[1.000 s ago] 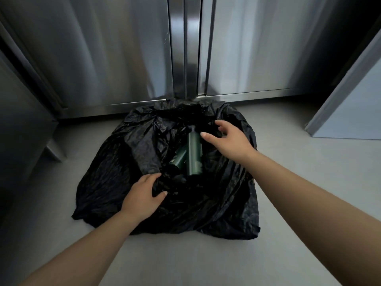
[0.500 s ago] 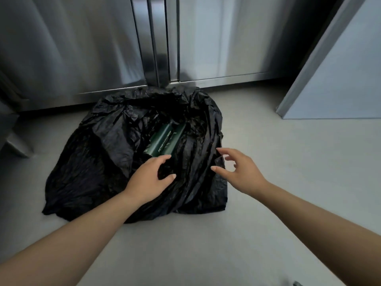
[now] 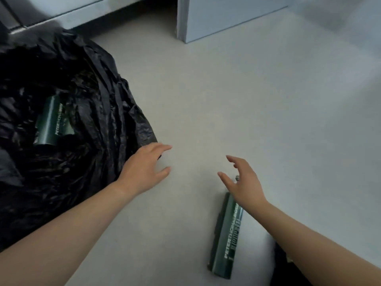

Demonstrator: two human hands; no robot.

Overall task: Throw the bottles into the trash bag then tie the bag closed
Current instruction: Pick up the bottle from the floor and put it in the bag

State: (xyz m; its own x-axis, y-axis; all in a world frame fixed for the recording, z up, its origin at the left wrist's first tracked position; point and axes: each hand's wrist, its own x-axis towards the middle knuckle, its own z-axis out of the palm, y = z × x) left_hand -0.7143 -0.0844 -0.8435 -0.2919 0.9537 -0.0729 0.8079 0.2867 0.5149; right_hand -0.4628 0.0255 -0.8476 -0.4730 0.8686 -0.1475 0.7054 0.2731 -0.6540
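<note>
A black trash bag [image 3: 99,104] lies open on the floor at the left, with a dark green bottle [image 3: 50,120] lying inside its mouth. Another dark green bottle [image 3: 225,238] with white lettering lies flat on the floor at the lower right, its neck pointing away from me. My right hand [image 3: 244,182] hovers open just above that bottle's neck end, fingers spread, holding nothing. My left hand [image 3: 144,168] is open at the bag's right edge, over the floor, holding nothing.
Stainless steel cabinet doors [image 3: 61,11] stand behind the bag. A pale grey cabinet or wall corner [image 3: 206,19] rises at the top centre. Light grey floor [image 3: 247,100] spreads to the right. Something dark [image 3: 288,273] sits at the bottom edge beside the bottle.
The view has swung right and down, bringing the floor bottle into sight. Both hands left the bag's mouth and moved right; my right hand now hangs over the floor bottle.
</note>
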